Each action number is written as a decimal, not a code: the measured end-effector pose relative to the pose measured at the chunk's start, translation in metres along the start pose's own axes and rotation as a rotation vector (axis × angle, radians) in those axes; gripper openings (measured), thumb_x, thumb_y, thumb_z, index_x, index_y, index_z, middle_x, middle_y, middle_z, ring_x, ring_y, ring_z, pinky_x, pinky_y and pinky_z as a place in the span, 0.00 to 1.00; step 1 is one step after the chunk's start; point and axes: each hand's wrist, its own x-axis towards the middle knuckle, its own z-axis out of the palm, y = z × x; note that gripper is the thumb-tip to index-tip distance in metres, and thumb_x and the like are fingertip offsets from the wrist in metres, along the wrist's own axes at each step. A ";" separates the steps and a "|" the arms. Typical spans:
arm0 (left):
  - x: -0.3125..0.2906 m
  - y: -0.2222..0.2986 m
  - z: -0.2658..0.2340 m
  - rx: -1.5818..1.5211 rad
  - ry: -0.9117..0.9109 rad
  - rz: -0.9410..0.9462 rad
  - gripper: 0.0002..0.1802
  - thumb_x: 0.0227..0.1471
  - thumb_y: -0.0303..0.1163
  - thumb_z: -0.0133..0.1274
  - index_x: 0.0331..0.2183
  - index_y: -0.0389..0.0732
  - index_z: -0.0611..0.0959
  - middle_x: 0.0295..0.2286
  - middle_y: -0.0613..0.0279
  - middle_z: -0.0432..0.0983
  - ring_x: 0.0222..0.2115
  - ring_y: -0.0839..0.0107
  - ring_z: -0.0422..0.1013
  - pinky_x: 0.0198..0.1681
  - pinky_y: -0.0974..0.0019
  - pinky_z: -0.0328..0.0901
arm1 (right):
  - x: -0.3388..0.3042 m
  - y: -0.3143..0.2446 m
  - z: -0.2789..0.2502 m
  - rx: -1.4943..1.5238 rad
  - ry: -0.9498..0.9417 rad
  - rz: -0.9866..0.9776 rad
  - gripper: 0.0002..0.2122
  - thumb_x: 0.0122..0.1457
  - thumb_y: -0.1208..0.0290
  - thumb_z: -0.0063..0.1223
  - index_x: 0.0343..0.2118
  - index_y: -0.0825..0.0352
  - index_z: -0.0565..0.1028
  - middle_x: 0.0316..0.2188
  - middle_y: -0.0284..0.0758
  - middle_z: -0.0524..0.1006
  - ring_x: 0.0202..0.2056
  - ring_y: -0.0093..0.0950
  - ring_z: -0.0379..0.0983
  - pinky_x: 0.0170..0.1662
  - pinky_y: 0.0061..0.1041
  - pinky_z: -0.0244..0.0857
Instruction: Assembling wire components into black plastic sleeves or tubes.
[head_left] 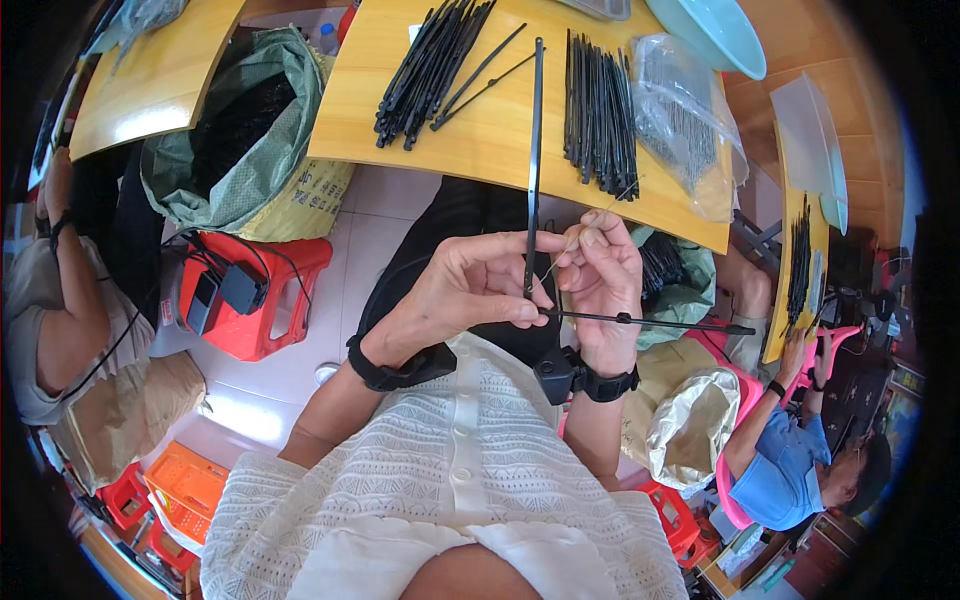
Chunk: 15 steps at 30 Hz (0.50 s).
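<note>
My left hand (pixel 475 285) pinches two slim black rods near where their ends meet. One rod (pixel 535 150) points away from me over the table edge; the other rod (pixel 680 324) runs to the right, below my right hand. My right hand (pixel 605 270) has thumb and fingers closed on a thin metal wire (pixel 625 191), which slants down toward the rods' joint. Its lower end is hard to make out. Beyond my hands, the yellow table (pixel 480 150) bears one bundle of black rods (pixel 430 75) at left and another bundle (pixel 600 120) at right, with a clear plastic bag of thin wires (pixel 685 115) beside it.
A light-blue basin (pixel 715 30) sits at the table's far right. Left stand a woven sack (pixel 300 190) of black pieces and a red stool (pixel 265 310) carrying black devices. An open paper sack (pixel 690 420) is at right. People (pixel 790 470) work on both sides.
</note>
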 end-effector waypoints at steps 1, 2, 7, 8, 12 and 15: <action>0.000 0.000 0.000 0.000 -0.001 0.001 0.30 0.40 0.16 0.55 0.48 0.34 0.68 0.26 0.56 0.75 0.28 0.69 0.75 0.32 0.69 0.71 | 0.000 0.000 0.001 -0.001 0.000 -0.001 0.06 0.54 0.78 0.47 0.35 0.69 0.67 0.27 0.37 0.73 0.27 0.22 0.73 0.23 0.14 0.67; 0.000 0.000 -0.001 -0.017 -0.007 -0.002 0.30 0.40 0.16 0.55 0.48 0.34 0.68 0.26 0.56 0.75 0.28 0.69 0.75 0.32 0.69 0.71 | 0.000 0.000 0.001 0.001 0.003 0.001 0.06 0.54 0.78 0.47 0.35 0.69 0.67 0.27 0.38 0.73 0.26 0.22 0.73 0.23 0.14 0.68; 0.000 0.002 0.000 -0.068 -0.011 -0.021 0.28 0.41 0.16 0.55 0.47 0.34 0.69 0.26 0.55 0.75 0.27 0.69 0.74 0.32 0.70 0.71 | -0.002 0.000 0.006 -0.002 0.021 -0.015 0.06 0.54 0.78 0.47 0.35 0.69 0.67 0.27 0.38 0.73 0.26 0.22 0.73 0.23 0.15 0.68; 0.000 0.002 0.000 -0.083 -0.004 -0.037 0.27 0.41 0.17 0.55 0.46 0.34 0.69 0.26 0.55 0.75 0.27 0.69 0.74 0.32 0.70 0.71 | -0.004 0.000 0.007 -0.018 0.044 -0.032 0.06 0.54 0.78 0.47 0.35 0.69 0.67 0.26 0.38 0.74 0.26 0.22 0.73 0.23 0.15 0.68; -0.001 0.006 -0.001 -0.122 -0.045 -0.032 0.25 0.41 0.20 0.57 0.44 0.33 0.70 0.26 0.55 0.75 0.26 0.69 0.74 0.32 0.69 0.71 | -0.005 -0.003 0.007 -0.048 0.069 -0.057 0.06 0.54 0.78 0.47 0.35 0.69 0.67 0.26 0.39 0.74 0.25 0.22 0.73 0.24 0.17 0.69; -0.002 0.006 0.000 -0.166 -0.066 -0.019 0.22 0.43 0.22 0.56 0.43 0.33 0.70 0.25 0.55 0.75 0.26 0.70 0.74 0.31 0.70 0.71 | -0.008 -0.005 0.012 -0.052 0.082 -0.065 0.06 0.54 0.78 0.47 0.35 0.70 0.67 0.26 0.40 0.74 0.24 0.23 0.73 0.24 0.18 0.70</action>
